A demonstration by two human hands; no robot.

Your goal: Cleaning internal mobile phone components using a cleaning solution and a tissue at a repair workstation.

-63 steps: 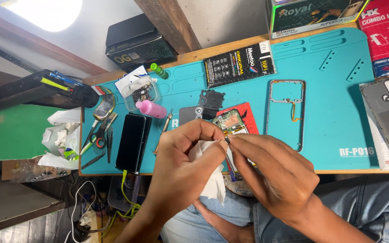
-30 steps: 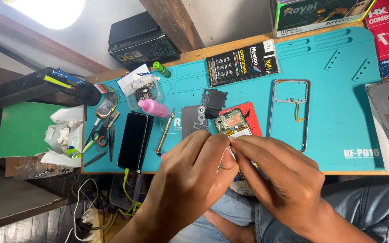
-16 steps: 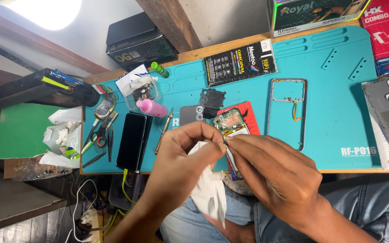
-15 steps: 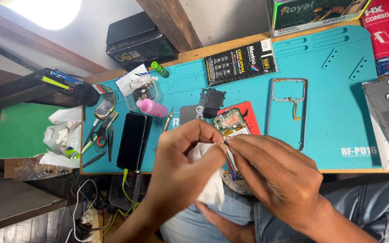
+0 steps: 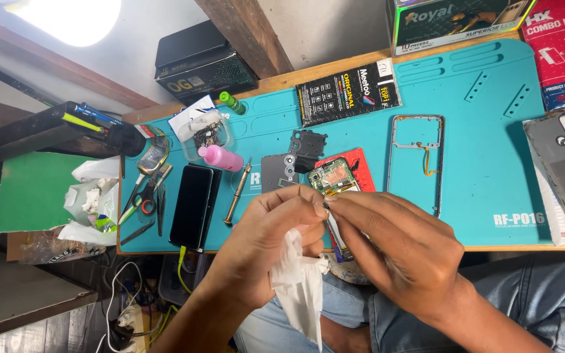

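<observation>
Two hands meet just below the near edge of the table (image 5: 361,68), over my lap. My left hand (image 5: 266,245) is curled narrow around a white tissue (image 5: 299,287), which is pinched between thumb and fingers at the top and hangs loose below the palm. My right hand (image 5: 400,252) is closed on a pair of tweezers (image 5: 335,229), thumb and forefinger squeezing them near the upper end. The tweezers lie between the two hands, right beside the top of the tissue, with their tip up where the fingertips of both hands come together. Their long axis runs from that tip, up and to the left, down and to the right under my right fingers, tilted a little off vertical in my view. I cannot tell whether the tip is touching the tissue. Just beyond the hands, on the teal mat (image 5: 485,157), sits a green circuit board (image 5: 335,176), with a dark phone (image 5: 192,206) and a screwdriver (image 5: 238,193) off to the left.
</observation>
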